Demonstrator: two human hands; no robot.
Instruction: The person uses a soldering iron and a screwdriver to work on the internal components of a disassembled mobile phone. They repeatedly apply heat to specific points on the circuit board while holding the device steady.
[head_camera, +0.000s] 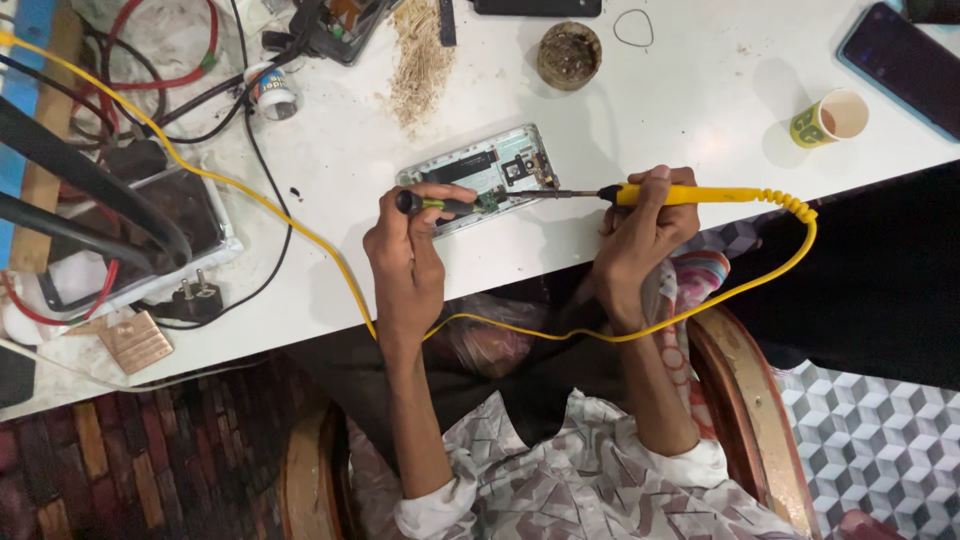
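Presently the opened phone (478, 177) lies flat on the white table (700, 110), near its front edge, back cover off and the circuit board exposed. The right hand (640, 235) is closed around the yellow handle of a soldering iron (680, 194), whose dark tip reaches across to the board. The left hand (405, 255) holds a slim dark-handled tool (440, 205), thumb and fingers pinched around its shaft, its working end at the same spot; whether that end touches the board cannot be told from this height.

Assessment of handling: the phone is judged light, stiff and fragile, with the bare board and small parts easily damaged; it is best taken by its metal frame edges, never by the board. The iron is judged light but hot at the tip, so the insulated yellow handle is the only safe hold. Its yellow cord (300, 235) trails over the table and loops below the edge, and could tug the iron.

Nearby stand a paper cup (830, 118), a round tin (569, 55) and a second phone (905, 65).
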